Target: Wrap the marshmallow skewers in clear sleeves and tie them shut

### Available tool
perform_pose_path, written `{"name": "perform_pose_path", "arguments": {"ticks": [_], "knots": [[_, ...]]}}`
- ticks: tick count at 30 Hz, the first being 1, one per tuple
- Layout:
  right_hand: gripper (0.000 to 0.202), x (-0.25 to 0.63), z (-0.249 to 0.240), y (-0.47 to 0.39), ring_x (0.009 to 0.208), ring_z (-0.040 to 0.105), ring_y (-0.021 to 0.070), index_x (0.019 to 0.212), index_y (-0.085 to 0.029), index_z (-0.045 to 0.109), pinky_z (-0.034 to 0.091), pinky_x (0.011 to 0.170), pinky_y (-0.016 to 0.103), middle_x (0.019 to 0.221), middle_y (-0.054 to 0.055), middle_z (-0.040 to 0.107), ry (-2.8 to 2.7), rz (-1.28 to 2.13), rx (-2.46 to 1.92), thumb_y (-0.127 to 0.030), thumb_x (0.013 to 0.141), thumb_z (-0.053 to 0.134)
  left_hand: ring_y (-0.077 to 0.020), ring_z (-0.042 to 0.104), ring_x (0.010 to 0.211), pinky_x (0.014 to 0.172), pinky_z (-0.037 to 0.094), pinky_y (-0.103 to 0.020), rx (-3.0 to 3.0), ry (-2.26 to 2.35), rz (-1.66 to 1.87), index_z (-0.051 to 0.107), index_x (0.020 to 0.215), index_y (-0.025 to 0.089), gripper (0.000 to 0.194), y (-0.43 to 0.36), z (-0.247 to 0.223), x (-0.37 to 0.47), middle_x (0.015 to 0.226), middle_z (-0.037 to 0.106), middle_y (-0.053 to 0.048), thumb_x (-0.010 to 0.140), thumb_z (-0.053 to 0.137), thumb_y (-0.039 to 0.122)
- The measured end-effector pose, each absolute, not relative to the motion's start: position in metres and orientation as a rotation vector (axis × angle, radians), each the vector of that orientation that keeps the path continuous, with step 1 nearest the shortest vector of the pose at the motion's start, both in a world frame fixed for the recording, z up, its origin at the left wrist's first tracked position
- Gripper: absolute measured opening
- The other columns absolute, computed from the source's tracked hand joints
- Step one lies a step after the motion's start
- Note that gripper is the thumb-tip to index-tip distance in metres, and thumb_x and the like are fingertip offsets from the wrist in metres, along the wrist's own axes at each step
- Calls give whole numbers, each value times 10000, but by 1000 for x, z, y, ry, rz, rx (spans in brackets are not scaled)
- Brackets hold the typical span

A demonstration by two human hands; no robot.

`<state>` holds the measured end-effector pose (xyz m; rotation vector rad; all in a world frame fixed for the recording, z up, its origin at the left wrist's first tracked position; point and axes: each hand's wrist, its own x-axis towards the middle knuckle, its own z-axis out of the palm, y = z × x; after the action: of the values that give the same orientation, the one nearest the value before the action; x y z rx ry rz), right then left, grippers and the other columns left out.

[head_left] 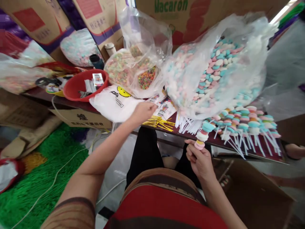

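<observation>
In my right hand [199, 157] is a marshmallow skewer [202, 136], held upright by its lower end, its soft blue, white, yellow and pink pieces stacked above my fingers. My left hand [145, 112] is closed over the table's front edge, beside small printed packets [164, 109]. Whatever its fingers pinch is too small to make out. Just below that hand lie yellow twist ties [158, 123]. White sticks [188, 124] sit to their right. Finished marshmallow skewers [245, 122] are piled at the table's right end, sticks pointing toward me.
A big clear bag of marshmallows [214, 73] and a bag of colourful gummies [146, 78] stand behind. A red basin [83, 84] and a white smiley bag [116, 105] are left. Open cardboard box [259, 194] below right; another person's hand [294, 151] at the right edge.
</observation>
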<state>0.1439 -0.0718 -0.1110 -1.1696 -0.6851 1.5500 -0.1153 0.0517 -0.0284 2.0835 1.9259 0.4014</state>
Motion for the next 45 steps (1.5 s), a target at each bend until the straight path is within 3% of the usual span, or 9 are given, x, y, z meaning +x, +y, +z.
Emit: {"name": "perform_pose_path", "arguments": {"ticks": [6, 9, 17, 23, 28, 32, 36, 41, 45], "knots": [[289, 150, -110, -82, 446, 246, 39, 881, -159, 733, 109, 453, 242, 520, -72, 409, -696, 1530, -1186, -388, 726, 817, -281, 657, 1174, 937, 498, -352, 2030, 2081, 149, 672, 1232, 138, 400, 91, -85, -52, 1305, 685, -156, 1014, 444, 383], [278, 151, -109, -81, 444, 241, 40, 874, -159, 732, 103, 460, 247, 517, -75, 407, -672, 1524, -1191, -379, 725, 814, -304, 648, 1197, 942, 505, -371, 1930, 2133, 97, 654, 1246, 129, 402, 104, -98, -50, 1359, 651, -168, 996, 482, 393], [272, 147, -111, -74, 441, 228, 48, 876, -159, 745, 99, 459, 253, 502, -76, 393, -703, 1560, -1154, -384, 733, 800, -245, 677, 1129, 922, 487, -321, 1941, 2180, 110, 685, 1159, 175, 315, 109, -102, -48, 1252, 702, -145, 1013, 414, 240], [319, 151, -98, -51, 449, 268, 50, 812, -160, 731, 112, 450, 248, 512, -61, 425, -737, 1428, -1170, -435, 694, 842, -229, 646, 1127, 954, 451, -324, 2230, 2116, 389, 695, 1130, 183, 405, 96, -89, -62, 1216, 711, -137, 1057, 315, 301], [490, 158, -74, -7, 406, 213, 7, 864, -150, 729, 92, 413, 221, 541, -70, 476, -661, 1416, -1158, -541, 614, 888, -212, 648, 885, 841, 435, -362, 2838, 1560, 850, 725, 1002, 193, 379, 70, -78, -58, 927, 747, -115, 1052, 376, 334], [571, 167, -67, 12, 363, 196, -7, 682, -181, 578, 55, 382, 203, 516, -52, 528, -641, 1588, -1139, -650, 552, 877, -172, 630, 829, 791, 429, -352, 3032, 1015, 910, 698, 1030, 217, 289, 45, -74, -48, 895, 733, -75, 1038, 410, 229], [507, 169, -70, 8, 368, 203, -11, 651, -180, 541, 59, 373, 189, 499, -60, 512, -702, 1664, -1190, -515, 571, 914, -164, 656, 870, 828, 473, -348, 3049, 882, 780, 689, 1006, 227, 300, 30, -74, -44, 878, 731, -53, 1037, 391, 212], [435, 166, -70, -4, 388, 208, -6, 605, -181, 541, 85, 370, 195, 483, -86, 439, -724, 1524, -1186, -370, 550, 929, -254, 609, 1246, 1051, 473, -424, 2575, 1196, 999, 655, 1134, 201, 356, 20, -67, -38, 1357, 647, -164, 997, 488, 485], [385, 162, -73, -16, 406, 239, 18, 599, -189, 583, 143, 393, 209, 456, -99, 375, -748, 1399, -1152, -363, 548, 923, -201, 693, 994, 853, 552, -323, 1941, 1215, 815, 501, 1424, 175, 661, 10, -58, -32, 1222, 707, -139, 915, 571, 592]]}}
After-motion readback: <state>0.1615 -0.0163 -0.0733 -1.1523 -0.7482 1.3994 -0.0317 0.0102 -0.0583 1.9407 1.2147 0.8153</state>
